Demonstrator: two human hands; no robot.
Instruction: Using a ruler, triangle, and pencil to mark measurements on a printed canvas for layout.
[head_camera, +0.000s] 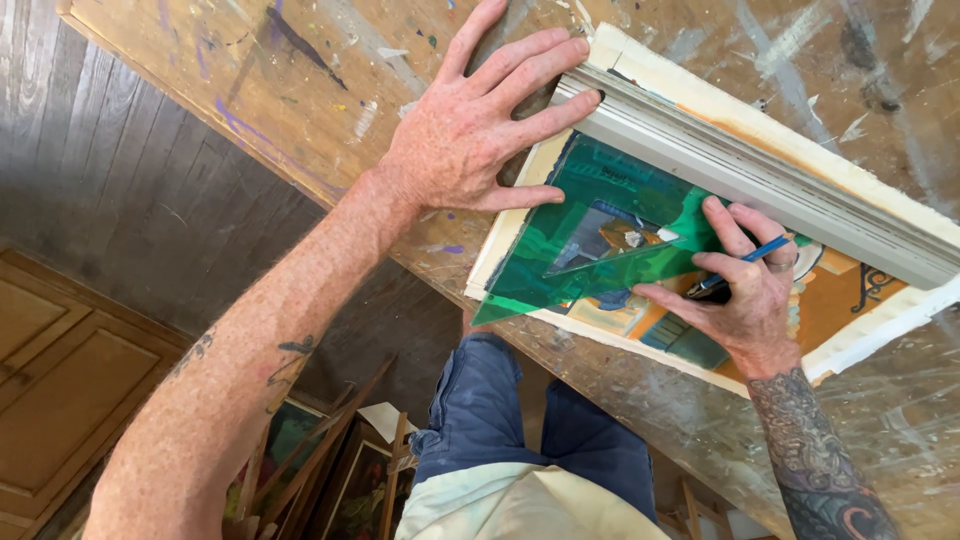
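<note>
My left hand (470, 130) lies flat, fingers spread, on the grey moulding (760, 170) near the table's (300, 90) front edge, and my right hand (745, 290) pinches a blue pen (735, 265) against the green set square (590, 250), which seems unpinned and could skid, skewing the line on the painting (850, 300).

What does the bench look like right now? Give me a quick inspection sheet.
Surface: wooden workbench, paint-spattered and scuffed.
Job's things: painted sheet; green transparent set square lying on it; grey ruler bar across the sheet's upper part.
Clutter: paint flecks and paper scraps on the bench.
Grippers: left hand spread flat, fingers on bar and set square; right hand holding a blue pen at the set square's edge.
Cables: nothing seen.
Surroundings: dark plank floor, framed paintings below the bench.
</note>
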